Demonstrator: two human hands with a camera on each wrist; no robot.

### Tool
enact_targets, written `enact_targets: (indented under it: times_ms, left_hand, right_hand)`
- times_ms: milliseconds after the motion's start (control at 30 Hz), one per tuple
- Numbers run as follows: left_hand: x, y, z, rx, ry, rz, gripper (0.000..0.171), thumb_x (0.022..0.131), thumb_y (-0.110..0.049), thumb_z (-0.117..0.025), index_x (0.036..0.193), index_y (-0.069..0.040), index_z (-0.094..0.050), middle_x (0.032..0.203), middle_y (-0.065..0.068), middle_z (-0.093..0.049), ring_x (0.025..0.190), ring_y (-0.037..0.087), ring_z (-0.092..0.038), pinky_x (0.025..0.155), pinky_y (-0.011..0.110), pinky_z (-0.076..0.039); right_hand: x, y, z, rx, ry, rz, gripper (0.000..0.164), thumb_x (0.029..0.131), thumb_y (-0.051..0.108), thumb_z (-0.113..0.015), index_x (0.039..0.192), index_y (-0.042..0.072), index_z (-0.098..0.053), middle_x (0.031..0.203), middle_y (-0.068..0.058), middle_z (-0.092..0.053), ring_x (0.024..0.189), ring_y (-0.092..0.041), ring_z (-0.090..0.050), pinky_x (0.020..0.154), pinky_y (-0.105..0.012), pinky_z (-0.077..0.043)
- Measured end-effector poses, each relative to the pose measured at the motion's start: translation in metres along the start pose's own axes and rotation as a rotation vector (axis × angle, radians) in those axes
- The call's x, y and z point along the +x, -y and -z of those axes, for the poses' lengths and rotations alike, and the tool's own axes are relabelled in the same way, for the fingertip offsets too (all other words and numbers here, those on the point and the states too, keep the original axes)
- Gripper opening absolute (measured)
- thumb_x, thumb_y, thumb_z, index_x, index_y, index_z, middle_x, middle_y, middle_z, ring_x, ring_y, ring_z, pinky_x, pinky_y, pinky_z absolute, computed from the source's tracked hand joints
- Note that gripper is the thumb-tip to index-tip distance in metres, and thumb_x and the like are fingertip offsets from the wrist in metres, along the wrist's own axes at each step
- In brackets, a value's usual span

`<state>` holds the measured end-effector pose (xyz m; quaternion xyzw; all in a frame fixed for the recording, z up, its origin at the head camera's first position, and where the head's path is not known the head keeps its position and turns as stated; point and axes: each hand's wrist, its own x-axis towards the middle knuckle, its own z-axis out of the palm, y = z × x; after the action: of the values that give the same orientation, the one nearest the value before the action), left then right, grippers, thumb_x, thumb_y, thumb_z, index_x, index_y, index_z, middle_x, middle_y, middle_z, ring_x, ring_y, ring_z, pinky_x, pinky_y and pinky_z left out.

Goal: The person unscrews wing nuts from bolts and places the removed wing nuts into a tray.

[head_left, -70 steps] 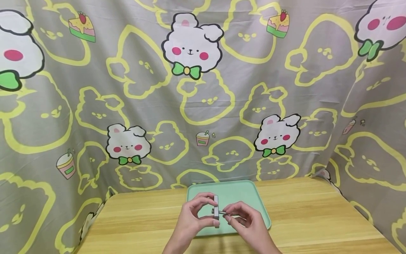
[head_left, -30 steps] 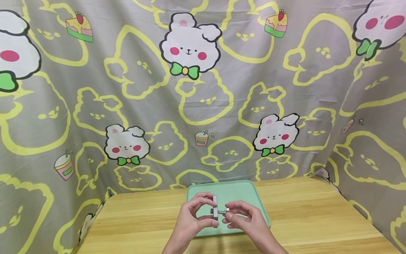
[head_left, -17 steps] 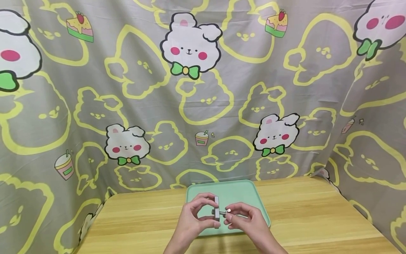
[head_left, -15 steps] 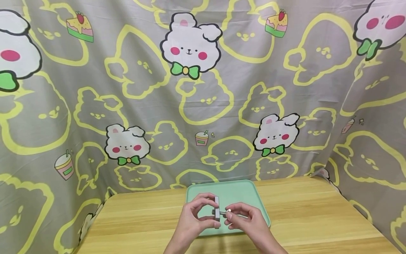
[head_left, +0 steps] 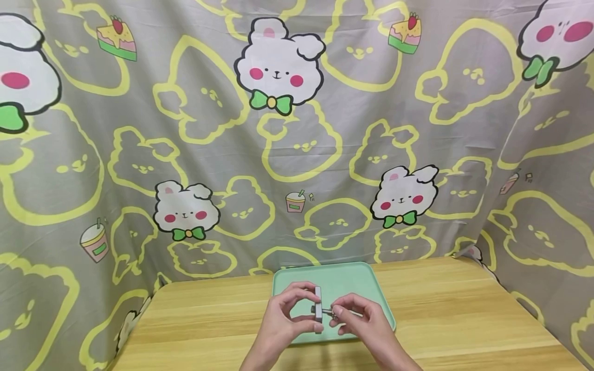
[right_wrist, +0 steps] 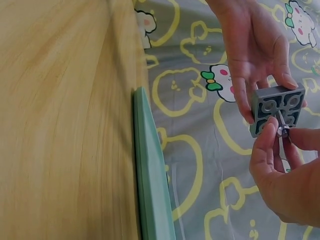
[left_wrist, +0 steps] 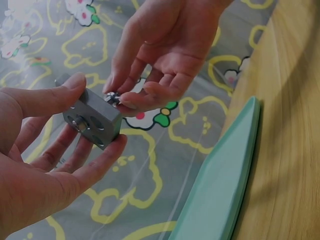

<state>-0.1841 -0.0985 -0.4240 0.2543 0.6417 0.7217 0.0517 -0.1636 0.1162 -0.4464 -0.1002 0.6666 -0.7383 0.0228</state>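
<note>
A grey square block (head_left: 318, 305) stands on edge above the tray, held by my left hand (head_left: 286, 313) between thumb and fingertips. Round recesses show on its face in the right wrist view. A metal bolt (head_left: 326, 310) passes through its middle; the head shows on the left-hand side and the shank points right. At the shank's end, my right hand (head_left: 364, 317) pinches a small shiny metal nut (right_wrist: 284, 131) between thumb and fingers. The nut (left_wrist: 112, 98) is partly covered by fingertips in the left wrist view, and its exact shape is hard to tell.
Under the hands a pale green tray (head_left: 355, 278) lies on the wood-grain table (head_left: 209, 314). Behind and at both sides hangs a grey cloth (head_left: 278, 139) printed with cartoon animals.
The right fingers and thumb have shifted and turned around the nut, which showed brightly earlier and is now more covered. The left hand and block stay almost in place.
</note>
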Motion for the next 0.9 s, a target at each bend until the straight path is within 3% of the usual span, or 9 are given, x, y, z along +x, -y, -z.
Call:
enact_targets:
  times_ms: [133, 267, 400, 500, 700, 800, 867, 900]
  left_hand:
    - [0.000, 0.000, 0.002, -0.019, 0.000, 0.001, 0.043, 0.074, 0.003, -0.089, 0.112, 0.007, -0.069, 0.139, 0.024, -0.051, 0.127, 0.033, -0.056, 0.092, 0.048, -0.061]
    - [0.000, -0.001, 0.004, -0.043, -0.003, -0.003, 0.043, 0.074, 0.004, -0.089, 0.111, 0.008, -0.068, 0.140, 0.027, -0.049, 0.131, 0.042, -0.051, 0.094, 0.051, -0.060]
    - [-0.001, -0.002, 0.005, -0.056, -0.007, -0.002, 0.043, 0.074, 0.004, -0.089, 0.111, 0.007, -0.069, 0.142, 0.029, -0.047, 0.132, 0.042, -0.050, 0.096, 0.054, -0.058]
    - [0.000, -0.002, 0.006, -0.064, -0.009, 0.000, 0.042, 0.075, 0.003, -0.089, 0.112, 0.007, -0.069, 0.142, 0.030, -0.046, 0.132, 0.041, -0.050, 0.095, 0.053, -0.059]
    - [0.000, -0.003, 0.007, -0.066, -0.015, -0.004, 0.042, 0.074, 0.004, -0.088, 0.111, 0.008, -0.068, 0.142, 0.029, -0.046, 0.132, 0.042, -0.050, 0.094, 0.050, -0.060]
    - [-0.001, -0.003, 0.007, -0.062, -0.018, -0.006, 0.042, 0.074, 0.005, -0.088, 0.111, 0.008, -0.068, 0.142, 0.027, -0.048, 0.132, 0.040, -0.051, 0.094, 0.050, -0.060]
    - [-0.001, -0.003, 0.008, -0.059, -0.021, -0.006, 0.042, 0.074, 0.005, -0.088, 0.111, 0.008, -0.068, 0.141, 0.026, -0.049, 0.132, 0.038, -0.051, 0.094, 0.050, -0.060]
    - [-0.001, -0.003, 0.008, -0.056, -0.022, -0.004, 0.042, 0.074, 0.005, -0.088, 0.111, 0.008, -0.068, 0.141, 0.024, -0.050, 0.131, 0.036, -0.052, 0.095, 0.050, -0.060]
  right_hand:
    - [0.001, -0.002, -0.001, -0.058, -0.005, 0.091, 0.027, 0.099, 0.016, -0.070, 0.110, -0.008, -0.066, 0.105, -0.019, -0.070, 0.089, -0.023, -0.073, 0.075, -0.036, -0.065]
    - [0.000, -0.005, -0.003, -0.121, -0.011, 0.225, 0.016, 0.098, 0.012, -0.071, 0.105, -0.002, -0.069, 0.106, -0.021, -0.069, 0.092, -0.021, -0.073, 0.076, -0.037, -0.065]
    - [-0.001, -0.009, -0.006, -0.177, -0.025, 0.382, 0.008, 0.096, 0.007, -0.073, 0.103, 0.004, -0.071, 0.107, -0.018, -0.069, 0.097, -0.020, -0.071, 0.082, -0.034, -0.064]
    - [-0.001, -0.013, -0.006, -0.246, -0.025, 0.548, 0.013, 0.093, 0.000, -0.074, 0.102, 0.009, -0.071, 0.108, -0.015, -0.069, 0.100, -0.021, -0.070, 0.084, -0.032, -0.064]
    - [0.005, -0.021, -0.004, -0.442, -0.065, 0.935, 0.040, 0.079, -0.016, -0.079, 0.102, 0.015, -0.072, 0.108, -0.011, -0.069, 0.097, -0.024, -0.069, 0.083, -0.022, -0.061]
    - [0.009, -0.020, -0.004, -0.552, -0.089, 1.126, 0.022, 0.087, -0.006, -0.078, 0.100, 0.011, -0.073, 0.110, -0.012, -0.068, 0.093, -0.026, -0.069, 0.082, -0.018, -0.059]
    - [0.011, -0.016, -0.005, -0.630, -0.082, 1.249, 0.004, 0.096, 0.003, -0.071, 0.097, 0.006, -0.073, 0.111, -0.015, -0.067, 0.090, -0.027, -0.069, 0.081, -0.017, -0.059]
    - [0.012, -0.014, -0.005, -0.671, -0.078, 1.310, 0.009, 0.100, 0.006, -0.066, 0.095, 0.003, -0.072, 0.111, -0.017, -0.067, 0.088, -0.027, -0.069, 0.079, -0.017, -0.060]
